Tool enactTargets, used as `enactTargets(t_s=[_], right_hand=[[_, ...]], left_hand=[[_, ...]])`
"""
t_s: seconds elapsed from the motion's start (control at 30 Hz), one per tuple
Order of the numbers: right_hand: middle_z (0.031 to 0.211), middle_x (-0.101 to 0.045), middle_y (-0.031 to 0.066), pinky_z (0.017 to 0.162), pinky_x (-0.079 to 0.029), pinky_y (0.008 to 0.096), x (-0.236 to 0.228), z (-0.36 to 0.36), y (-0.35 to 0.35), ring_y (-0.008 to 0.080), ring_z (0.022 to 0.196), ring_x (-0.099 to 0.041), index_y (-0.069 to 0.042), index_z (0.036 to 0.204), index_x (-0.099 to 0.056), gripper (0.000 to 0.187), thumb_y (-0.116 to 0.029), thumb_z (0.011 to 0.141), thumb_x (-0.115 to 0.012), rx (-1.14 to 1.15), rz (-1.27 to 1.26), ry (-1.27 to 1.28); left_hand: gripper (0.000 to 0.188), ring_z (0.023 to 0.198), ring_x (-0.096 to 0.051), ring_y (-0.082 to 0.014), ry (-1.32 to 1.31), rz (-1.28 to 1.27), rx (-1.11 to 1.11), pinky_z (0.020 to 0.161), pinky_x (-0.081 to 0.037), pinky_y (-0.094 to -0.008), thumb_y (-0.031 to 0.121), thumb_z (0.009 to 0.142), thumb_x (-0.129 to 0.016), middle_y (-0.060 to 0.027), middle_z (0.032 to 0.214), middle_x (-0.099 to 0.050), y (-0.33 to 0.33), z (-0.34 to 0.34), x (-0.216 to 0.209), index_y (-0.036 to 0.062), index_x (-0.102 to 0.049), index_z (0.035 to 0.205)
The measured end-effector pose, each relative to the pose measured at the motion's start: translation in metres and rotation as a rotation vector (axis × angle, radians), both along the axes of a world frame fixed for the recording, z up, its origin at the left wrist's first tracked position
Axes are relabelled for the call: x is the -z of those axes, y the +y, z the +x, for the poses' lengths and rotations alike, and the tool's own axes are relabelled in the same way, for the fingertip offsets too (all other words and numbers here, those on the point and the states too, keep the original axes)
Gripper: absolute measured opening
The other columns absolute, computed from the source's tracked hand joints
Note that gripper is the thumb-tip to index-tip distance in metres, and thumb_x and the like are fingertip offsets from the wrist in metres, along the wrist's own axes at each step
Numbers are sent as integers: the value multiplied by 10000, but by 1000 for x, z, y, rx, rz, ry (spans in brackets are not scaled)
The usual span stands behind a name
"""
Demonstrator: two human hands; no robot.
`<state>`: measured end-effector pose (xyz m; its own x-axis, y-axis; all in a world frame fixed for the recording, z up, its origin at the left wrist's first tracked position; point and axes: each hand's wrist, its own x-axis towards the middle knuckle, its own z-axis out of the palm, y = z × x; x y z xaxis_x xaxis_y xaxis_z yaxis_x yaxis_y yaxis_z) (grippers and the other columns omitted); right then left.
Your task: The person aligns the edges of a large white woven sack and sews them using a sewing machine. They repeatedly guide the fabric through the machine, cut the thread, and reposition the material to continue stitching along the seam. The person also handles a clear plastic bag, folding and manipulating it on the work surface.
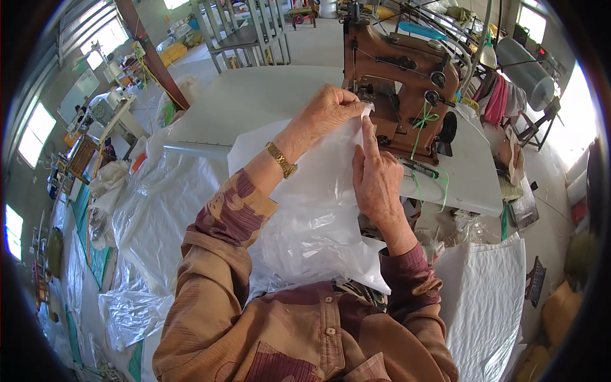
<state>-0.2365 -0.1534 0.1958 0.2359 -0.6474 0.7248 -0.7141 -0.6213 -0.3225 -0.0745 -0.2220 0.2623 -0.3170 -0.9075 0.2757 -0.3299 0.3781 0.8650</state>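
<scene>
A brown sewing machine [398, 79] stands on the right part of a pale worktable [267, 86]. A white translucent plastic sheet [305, 184] hangs over the table's near edge and onto my lap. With fingers pinched, my left hand [324, 114] grips the sheet's top corner close to the machine's needle area. My right hand [380, 181] is just below it, index finger stretched along the sheet's right edge toward that corner. The right hand's other fingers are curled, and whether they hold the edge is hard to make out.
Green string [423, 118] is tied on the machine and trails to the table. More clear plastic sheeting [159, 216] is heaped at the left. White folded sheets [484, 299] hang at the lower right. A grey metal chair [245, 35] stands behind the table.
</scene>
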Motion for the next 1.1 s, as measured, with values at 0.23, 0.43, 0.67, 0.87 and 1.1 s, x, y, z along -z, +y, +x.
enactTargets(t_s=[0.23, 0.43, 0.67, 0.87, 1.1], right_hand=[[588, -586, 139, 599, -482, 435, 6, -1, -7, 334, 557, -603, 20, 1498, -339, 585, -126, 974, -553, 48, 122, 60], [624, -619, 144, 645, -505, 439, 25, 2, -12, 338, 559, -630, 21, 1223, -565, 305, -112, 949, -572, 6, 181, 172], [875, -663, 130, 797, -505, 437, 28, -23, -98, 334, 869, -663, -24, 1033, -651, 193, -61, 844, -627, -257, 85, -69], [1255, -553, 93, 1054, -394, 476, 62, -8, -161, 285, 1203, -535, -72, 1215, -580, 471, -57, 755, -679, -106, -351, 179], [1203, -575, 39, 1050, -395, 496, 81, 2, -174, 249, 1155, -571, -111, 1146, -606, 435, -93, 721, -699, -116, -459, 121]], left_hand=[[334, 618, -345, -14, 23, 33, 124, 525, -278, -226, 317, 959, -679, 107, 658, -428, -3, -2, 6, 14, -715, 823], [329, 607, -344, -102, -303, -425, -99, 554, -352, -318, 250, 952, -657, -20, 614, -394, -46, 2, 37, -20, -575, 784], [269, 566, -414, -209, -244, -292, -100, 573, -409, -392, 204, 924, -658, -161, 621, -486, -107, 20, 74, -31, -596, 809], [164, 656, -406, -62, -232, -173, -62, 585, -400, -274, 122, 947, -656, 12, 642, -467, -134, 24, 88, -37, -663, 907], [165, 649, -503, -84, -319, -296, -63, 616, -456, -292, 125, 926, -675, -59, 667, -590, -134, 30, 94, -36, -692, 952]])
